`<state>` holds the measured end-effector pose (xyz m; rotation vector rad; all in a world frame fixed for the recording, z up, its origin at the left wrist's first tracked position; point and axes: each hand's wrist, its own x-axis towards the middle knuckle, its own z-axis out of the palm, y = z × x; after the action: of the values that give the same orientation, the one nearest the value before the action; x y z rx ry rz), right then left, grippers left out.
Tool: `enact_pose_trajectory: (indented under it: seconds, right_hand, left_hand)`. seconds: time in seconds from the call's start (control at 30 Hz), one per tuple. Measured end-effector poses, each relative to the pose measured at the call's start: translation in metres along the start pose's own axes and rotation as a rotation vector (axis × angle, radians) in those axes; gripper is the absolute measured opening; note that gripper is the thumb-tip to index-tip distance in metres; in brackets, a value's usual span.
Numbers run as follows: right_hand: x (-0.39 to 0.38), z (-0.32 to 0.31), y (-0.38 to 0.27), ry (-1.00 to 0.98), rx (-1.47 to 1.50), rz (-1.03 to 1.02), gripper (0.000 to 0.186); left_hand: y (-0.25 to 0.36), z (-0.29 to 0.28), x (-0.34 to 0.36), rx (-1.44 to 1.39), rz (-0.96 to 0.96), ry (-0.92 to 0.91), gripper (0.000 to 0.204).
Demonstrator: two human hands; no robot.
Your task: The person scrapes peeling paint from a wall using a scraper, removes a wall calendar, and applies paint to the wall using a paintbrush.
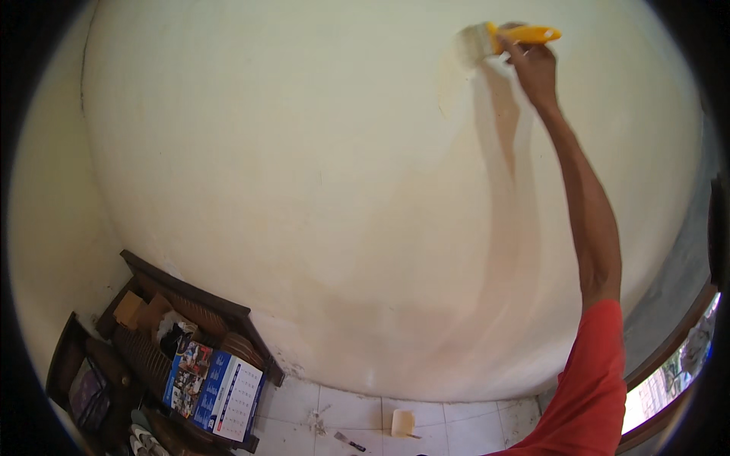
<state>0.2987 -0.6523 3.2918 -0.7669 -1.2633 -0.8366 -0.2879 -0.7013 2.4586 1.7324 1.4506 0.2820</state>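
High on the wall, toward the upper right, my right hand [532,67] grips a wide paintbrush [525,35] with a yellow handle. Its pale bristles press against the cream wall [342,152], and the handle points to the right. Around the bristles a fresh-looking curved streak shows on the wall, trailing down and left. My right arm, in a red sleeve, is stretched up and casts a shadow on the wall below the brush. My left hand is out of sight.
A dark wooden bench [190,292] stands at the lower left, with a blue-and-white calendar [228,395] and boxes on it. On the tiled floor [350,410] lie a scraper [350,441] and a small cream container [402,422]. A window opening [669,380] is at the lower right.
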Motion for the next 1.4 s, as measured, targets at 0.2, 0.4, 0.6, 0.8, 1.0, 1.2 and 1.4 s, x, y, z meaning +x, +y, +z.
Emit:
enact_pose_trajectory:
  seconds: [0.2,0.4,0.6,0.8,1.0,1.2,1.4]
  right_hand:
    - [0.029,0.053,-0.028,0.127,-0.376,-0.338,0.027]
    - [-0.119,0.143,-0.064,-0.357,-0.378,-0.596,0.035]
    - [-0.188,0.177,-0.107,-0.584,-0.130,-0.410,0.039]
    - [-0.038,0.155,-0.105,-0.168,-0.337,-0.328,0.021]
    - [-0.092,0.191,-0.181,-0.169,-0.492,-0.537,0.024]
    - [-0.205,0.208,-0.220,-0.650,-0.412,-0.459,0.022]
    - [-0.024,0.161,-0.133,-0.299,-0.434,-0.445,0.020]
  left_hand:
    - [0.181,-0.130,0.040,-0.164,0.512,0.010,0.026]
    - [0.372,-0.256,-0.078,-0.608,1.235,-0.336,0.018]
    - [0.416,-0.307,-0.152,-1.013,1.683,-0.405,0.020]
    - [0.383,-0.334,-0.188,-0.977,1.744,-0.142,0.016]
    - [0.327,-0.355,-0.218,-0.914,1.725,0.131,0.015]
    - [0.315,-0.369,-0.242,-0.835,1.698,0.326,0.016]
    - [0.365,-0.362,-0.270,-0.733,1.655,0.528,0.019]
